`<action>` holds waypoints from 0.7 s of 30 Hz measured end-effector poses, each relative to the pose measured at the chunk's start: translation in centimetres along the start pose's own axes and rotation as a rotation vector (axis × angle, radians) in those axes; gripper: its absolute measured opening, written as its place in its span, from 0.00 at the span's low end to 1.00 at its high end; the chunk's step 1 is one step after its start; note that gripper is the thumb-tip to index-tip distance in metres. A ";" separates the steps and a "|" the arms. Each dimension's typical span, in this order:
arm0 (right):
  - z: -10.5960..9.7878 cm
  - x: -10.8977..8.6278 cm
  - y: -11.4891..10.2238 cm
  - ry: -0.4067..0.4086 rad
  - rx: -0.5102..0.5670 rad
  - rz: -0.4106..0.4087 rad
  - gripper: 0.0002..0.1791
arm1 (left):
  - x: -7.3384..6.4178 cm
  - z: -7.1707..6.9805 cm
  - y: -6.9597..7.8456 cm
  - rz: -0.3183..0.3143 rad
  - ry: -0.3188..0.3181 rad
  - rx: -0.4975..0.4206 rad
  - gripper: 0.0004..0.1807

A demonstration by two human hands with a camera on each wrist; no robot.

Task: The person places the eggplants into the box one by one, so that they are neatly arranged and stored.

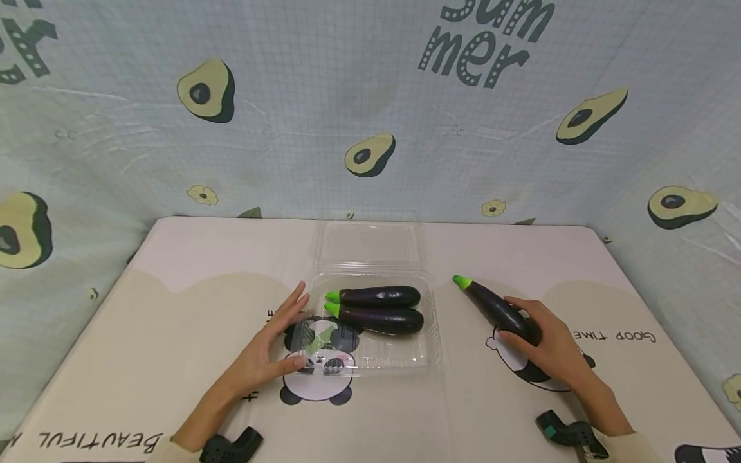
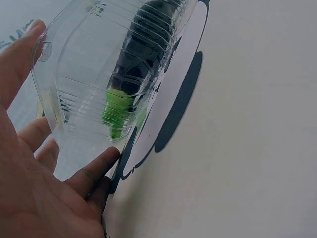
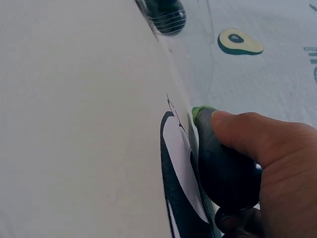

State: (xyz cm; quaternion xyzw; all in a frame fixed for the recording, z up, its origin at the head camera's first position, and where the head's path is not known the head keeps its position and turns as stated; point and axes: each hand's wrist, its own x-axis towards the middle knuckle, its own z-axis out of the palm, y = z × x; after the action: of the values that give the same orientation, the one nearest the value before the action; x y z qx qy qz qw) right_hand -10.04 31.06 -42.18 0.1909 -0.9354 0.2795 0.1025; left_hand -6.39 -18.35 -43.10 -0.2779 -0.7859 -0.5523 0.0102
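Observation:
A clear plastic clamshell box (image 1: 399,357) lies with its lid (image 1: 370,244) folded back. Inside it, two dark eggplants with green stem ends lie side by side, a rear eggplant (image 1: 382,296) and a front eggplant (image 1: 384,321). My left hand (image 1: 269,347) is at the box's left side, fingers spread and fairly straight; the left wrist view shows the fingers around its edge. To the right of the box, my right hand (image 1: 544,341) grips a third eggplant (image 1: 492,305) by its thick end, its green tip pointing up and left. Some right fingers are hidden behind this eggplant.
The pale tablecloth (image 1: 191,341) has printed pandas and lettering. Behind the table hangs a curtain (image 1: 301,116) with avocado prints. A black wrist device (image 1: 231,447) sits by the left wrist, and another black device (image 1: 570,432) by the right.

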 end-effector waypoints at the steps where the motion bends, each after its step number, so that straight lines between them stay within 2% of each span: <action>1: 0.0 0.0 0.0 0.002 -0.002 -0.002 0.38 | 0.0 0.0 0.0 0.001 0.000 0.001 0.48; 21: -0.2 0.3 -0.7 0.017 -0.001 -0.045 0.39 | 0.0 0.0 -0.1 0.007 -0.001 -0.005 0.49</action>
State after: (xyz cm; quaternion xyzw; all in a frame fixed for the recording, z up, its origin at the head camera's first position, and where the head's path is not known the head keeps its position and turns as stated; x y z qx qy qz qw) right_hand -10.01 30.61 -41.58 0.2092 -0.9301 0.2784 0.1169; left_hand -6.45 -18.33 -43.15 -0.2810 -0.7835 -0.5541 0.0109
